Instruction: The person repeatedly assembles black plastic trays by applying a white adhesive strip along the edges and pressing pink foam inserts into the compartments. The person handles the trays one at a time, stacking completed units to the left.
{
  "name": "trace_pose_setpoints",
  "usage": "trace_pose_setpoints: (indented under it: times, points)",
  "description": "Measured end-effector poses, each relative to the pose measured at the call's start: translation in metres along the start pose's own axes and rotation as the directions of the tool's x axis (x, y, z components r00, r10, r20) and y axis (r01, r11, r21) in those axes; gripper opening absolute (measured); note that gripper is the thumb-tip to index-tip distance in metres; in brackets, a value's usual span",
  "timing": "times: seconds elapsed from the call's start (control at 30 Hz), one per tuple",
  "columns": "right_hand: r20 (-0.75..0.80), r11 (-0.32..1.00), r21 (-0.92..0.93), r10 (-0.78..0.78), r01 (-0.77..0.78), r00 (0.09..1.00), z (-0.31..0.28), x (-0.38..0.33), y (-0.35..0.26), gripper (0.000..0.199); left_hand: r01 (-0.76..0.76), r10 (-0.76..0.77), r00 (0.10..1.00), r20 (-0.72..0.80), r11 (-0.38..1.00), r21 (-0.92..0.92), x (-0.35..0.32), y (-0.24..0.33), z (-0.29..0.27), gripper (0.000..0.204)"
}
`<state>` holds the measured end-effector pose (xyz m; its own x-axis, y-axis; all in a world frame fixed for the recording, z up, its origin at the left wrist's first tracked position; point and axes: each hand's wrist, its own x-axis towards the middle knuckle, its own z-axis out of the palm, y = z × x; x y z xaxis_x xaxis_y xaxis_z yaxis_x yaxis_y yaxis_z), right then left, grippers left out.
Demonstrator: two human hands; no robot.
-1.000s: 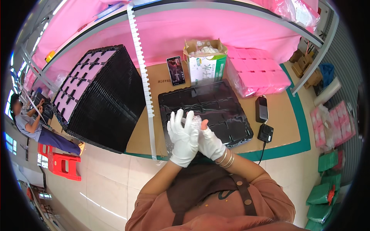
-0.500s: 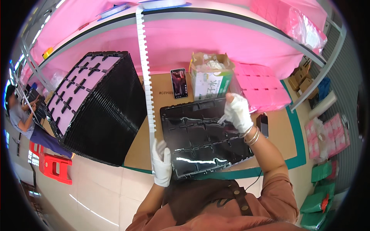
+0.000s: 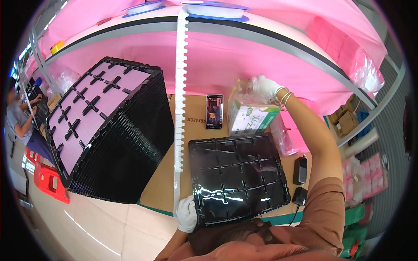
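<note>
Gloved right hand (image 3: 266, 89) at open carton (image 3: 252, 119), finger closure unclear.
Glossy black compartmented plastic tray (image 3: 237, 174) flat on cardboard (image 3: 196, 130); left hand (image 3: 187, 215) curled at its near-left edge, pinch unclear. Carton white-green, printed lettering.

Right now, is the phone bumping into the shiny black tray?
Apart. The head view shows a strip of brown cardboard between the bottom of the phone and the far edge of the black tray.

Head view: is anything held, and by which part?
Left grip: at the black tray, near left corner; holding or only touching cannot be told. Right grip: at the open carton, also unclear.
</note>
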<state>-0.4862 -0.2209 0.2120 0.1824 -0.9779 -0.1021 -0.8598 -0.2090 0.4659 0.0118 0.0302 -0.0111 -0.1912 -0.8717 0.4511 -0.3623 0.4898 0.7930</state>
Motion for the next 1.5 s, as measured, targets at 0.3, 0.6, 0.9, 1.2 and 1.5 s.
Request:
trace_pose_setpoints:
  times: [0.3,0.6,0.9,1.2,1.5]
  points:
    - [0.29,0.511,0.762,0.281,-0.398,0.915,0.003,0.009,-0.039,0.039,-0.039,0.039,0.999,-0.015,0.999,0.032,-0.002,-0.003,-0.005,0.026]
    - [0.528,0.708,0.621,-0.061,-0.336,0.847,0.014,0.024,-0.05,0.027,-0.038,0.039,0.999,-0.017,0.999,0.023,-0.009,-0.01,-0.003,0.028]
    - [0.697,0.433,0.642,0.015,-0.633,0.717,0.013,0.02,-0.061,0.04,0.002,-0.002,1.0,-0.012,1.0,-0.03,-0.002,-0.001,-0.004,0.026]
    - [0.109,0.538,0.811,0.249,-0.231,0.962,-0.087,-0.065,-0.012,0.018,0.07,-0.071,0.997,-0.016,0.995,-0.065,0.004,0.006,-0.006,0.019]
    - [0.093,0.486,0.655,0.708,-0.579,0.7,0.04,-0.299,-0.19,0.04,0.522,-0.405,0.845,0.349,0.767,-0.373,0.018,0.026,-0.005,0.056]
